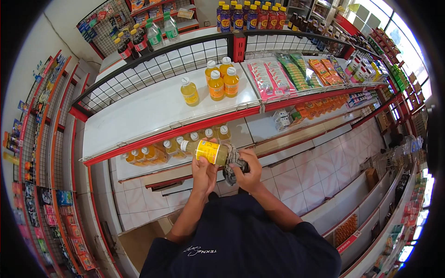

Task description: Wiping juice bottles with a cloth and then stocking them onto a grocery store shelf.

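Note:
My left hand [204,174] is closed round a yellow-labelled drink bottle [208,151], which lies tilted on its side with the white cap toward the left. In my right hand [248,169] a crumpled dark grey patterned cloth [234,163] is pressed against the bottle's base. On the upper white shelf [139,126] beyond my hands stands one yellow bottle [189,91], apart from a small group of orange bottles [217,85]. Bottles with white caps [170,147] line the lower shelf, partly hidden behind the held bottle.
A red shelf edge [185,131] runs just beyond my hands. Pink, green and orange packets [273,79] fill the shelf to the right. Black wire mesh [157,69] backs the shelf. An open cardboard box [136,243] is at lower left, and tall stocked racks [46,162] stand left.

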Tool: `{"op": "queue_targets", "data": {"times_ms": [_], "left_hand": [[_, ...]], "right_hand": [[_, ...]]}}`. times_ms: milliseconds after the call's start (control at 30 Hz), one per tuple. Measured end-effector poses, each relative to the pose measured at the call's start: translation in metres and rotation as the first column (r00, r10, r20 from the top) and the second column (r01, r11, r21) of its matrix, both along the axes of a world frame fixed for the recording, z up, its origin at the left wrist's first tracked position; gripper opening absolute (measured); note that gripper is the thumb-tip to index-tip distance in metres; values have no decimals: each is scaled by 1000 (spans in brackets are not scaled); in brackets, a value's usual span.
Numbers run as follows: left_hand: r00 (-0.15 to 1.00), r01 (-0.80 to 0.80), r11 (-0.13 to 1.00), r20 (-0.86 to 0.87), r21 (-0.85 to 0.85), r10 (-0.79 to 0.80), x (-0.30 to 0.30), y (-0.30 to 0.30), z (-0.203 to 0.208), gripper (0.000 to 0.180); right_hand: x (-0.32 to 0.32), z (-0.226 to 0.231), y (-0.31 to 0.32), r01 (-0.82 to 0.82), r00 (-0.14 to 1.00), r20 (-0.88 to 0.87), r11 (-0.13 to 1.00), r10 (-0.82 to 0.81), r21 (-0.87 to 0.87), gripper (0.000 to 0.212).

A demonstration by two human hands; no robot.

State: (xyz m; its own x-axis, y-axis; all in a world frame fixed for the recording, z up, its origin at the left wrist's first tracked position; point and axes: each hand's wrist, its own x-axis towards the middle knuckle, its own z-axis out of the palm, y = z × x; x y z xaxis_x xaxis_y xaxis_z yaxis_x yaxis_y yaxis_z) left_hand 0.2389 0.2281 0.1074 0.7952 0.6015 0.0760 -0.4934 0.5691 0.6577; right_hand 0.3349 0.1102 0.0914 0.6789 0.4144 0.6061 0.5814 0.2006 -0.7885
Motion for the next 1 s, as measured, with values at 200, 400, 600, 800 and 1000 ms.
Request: {"op": "queue_targets", "data": {"times_ms": [200,400,600,800,1000], "left_hand": [[999,-51,999,12,-3,51,3,-6,-4,73],[998,-59,997,1,56,59,5,-4,-5,76],[991,-132,984,-7,121,134,13,-17,-11,81],[996,-87,982,-20,165,91,10,-21,-7,78],[994,-70,994,-81,86,77,22,-42,-9,65]], "right_hand": [[-2,13,-2,18,996,86,999,-16,-30,27],[7,10,-7,-77,997,3,992,78,-104,25],[8,18,-9,21,1000,-21,993,-19,114,27],[31,49,-17,-56,949,310,998,51,10,38],[37,43,-6,-344,929,108,934,354,-102,46]]}}
